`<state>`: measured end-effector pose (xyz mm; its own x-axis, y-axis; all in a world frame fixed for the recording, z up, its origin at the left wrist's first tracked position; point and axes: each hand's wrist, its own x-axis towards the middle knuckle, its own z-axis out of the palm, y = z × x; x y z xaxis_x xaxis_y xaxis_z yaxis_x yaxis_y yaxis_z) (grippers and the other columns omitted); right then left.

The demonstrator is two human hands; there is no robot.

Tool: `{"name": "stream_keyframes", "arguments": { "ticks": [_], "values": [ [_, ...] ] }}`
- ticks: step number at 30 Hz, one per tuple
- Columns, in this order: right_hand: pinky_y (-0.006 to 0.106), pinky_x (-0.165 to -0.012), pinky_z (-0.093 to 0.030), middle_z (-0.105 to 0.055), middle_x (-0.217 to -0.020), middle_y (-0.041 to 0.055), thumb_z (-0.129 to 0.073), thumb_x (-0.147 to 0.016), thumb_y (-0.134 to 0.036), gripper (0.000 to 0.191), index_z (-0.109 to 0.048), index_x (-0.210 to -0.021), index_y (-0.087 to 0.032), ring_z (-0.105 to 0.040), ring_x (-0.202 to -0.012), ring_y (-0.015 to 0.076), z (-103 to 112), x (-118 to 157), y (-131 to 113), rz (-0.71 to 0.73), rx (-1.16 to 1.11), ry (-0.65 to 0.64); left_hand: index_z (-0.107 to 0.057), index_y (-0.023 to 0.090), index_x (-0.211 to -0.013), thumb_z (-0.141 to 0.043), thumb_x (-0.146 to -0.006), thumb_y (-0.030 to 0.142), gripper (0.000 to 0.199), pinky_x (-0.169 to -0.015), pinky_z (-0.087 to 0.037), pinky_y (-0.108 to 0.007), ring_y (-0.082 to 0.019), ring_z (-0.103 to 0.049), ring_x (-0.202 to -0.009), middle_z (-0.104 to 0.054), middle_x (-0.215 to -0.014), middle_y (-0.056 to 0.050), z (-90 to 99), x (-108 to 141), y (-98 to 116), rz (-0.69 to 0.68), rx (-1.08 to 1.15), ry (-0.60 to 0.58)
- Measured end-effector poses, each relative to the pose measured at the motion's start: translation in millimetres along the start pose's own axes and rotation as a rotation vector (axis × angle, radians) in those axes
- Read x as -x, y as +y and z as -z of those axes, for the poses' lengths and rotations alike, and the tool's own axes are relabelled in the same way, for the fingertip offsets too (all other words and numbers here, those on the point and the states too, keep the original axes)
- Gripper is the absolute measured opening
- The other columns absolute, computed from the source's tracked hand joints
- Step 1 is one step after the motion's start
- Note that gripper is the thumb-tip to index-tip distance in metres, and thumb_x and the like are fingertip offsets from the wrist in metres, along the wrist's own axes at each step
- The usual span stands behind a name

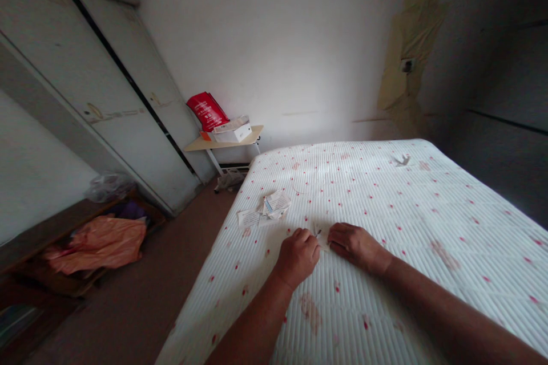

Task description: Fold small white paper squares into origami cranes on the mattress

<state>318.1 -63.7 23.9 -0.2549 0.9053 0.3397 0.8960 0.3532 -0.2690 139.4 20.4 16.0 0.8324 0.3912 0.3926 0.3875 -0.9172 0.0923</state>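
Between my two hands a small pale piece of paper point(323, 238) lies on the white quilted mattress point(385, 222). My left hand point(299, 254) has its fingers curled and closed at the paper's left side. On the other side, my right hand point(353, 244) is also curled, its fingertips pressed together at the paper's right edge. A small loose stack of printed paper pieces point(276, 204) rests ahead and to the left of my hands. Farther off on the mattress, to the right, is a folded grey-white paper shape point(403, 161).
A small table point(197, 145) beyond the mattress's far left corner bears a red bag point(208, 111) and a white box point(233, 132). Wardrobe doors point(107, 80) stand at the left. Orange plastic point(103, 242) lies on a low wooden unit. A socket point(407, 65) is on the wall.
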Motion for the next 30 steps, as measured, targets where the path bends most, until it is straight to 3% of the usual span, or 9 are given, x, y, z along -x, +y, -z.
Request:
{"name": "stream_keyframes", "arguments": {
  "ticks": [15, 24, 30],
  "values": [
    [0.026, -0.070, -0.043, -0.058, -0.076, 0.0060, -0.041, -0.090, -0.023, 0.024, -0.058, -0.075, -0.015, -0.055, -0.075, 0.0155, 6, 0, -6, -0.032, -0.002, -0.031, -0.053, 0.018, -0.068, -0.051, -0.080, 0.014, 0.013, -0.067, -0.042, -0.024, -0.014, -0.052, -0.075, -0.056, -0.074, -0.002, -7.3, 1, -4, 0.012, -0.015, 0.031],
    [0.024, -0.063, -0.040, -0.061, -0.080, 0.0056, -0.047, -0.086, -0.027, 0.017, -0.061, -0.083, -0.017, -0.058, -0.075, 0.0160, 1, -7, -15, -0.202, 0.117, -0.004, -0.053, 0.018, -0.072, -0.046, -0.084, 0.015, 0.014, -0.067, -0.042, -0.025, -0.015, -0.054, -0.076, -0.058, -0.076, -0.003, -6.7, 1, -2, 0.040, -0.054, 0.018],
    [0.022, -0.052, -0.031, -0.061, -0.079, 0.0048, -0.048, -0.085, -0.022, 0.014, -0.059, -0.078, -0.017, -0.058, -0.068, 0.0135, -14, -16, -14, -0.355, 0.247, 0.005, -0.054, 0.019, -0.074, -0.045, -0.084, 0.016, 0.014, -0.072, -0.042, -0.025, -0.015, -0.055, -0.078, -0.059, -0.078, -0.002, -6.1, -2, -2, 0.163, 0.011, 0.019]
  ]
}}
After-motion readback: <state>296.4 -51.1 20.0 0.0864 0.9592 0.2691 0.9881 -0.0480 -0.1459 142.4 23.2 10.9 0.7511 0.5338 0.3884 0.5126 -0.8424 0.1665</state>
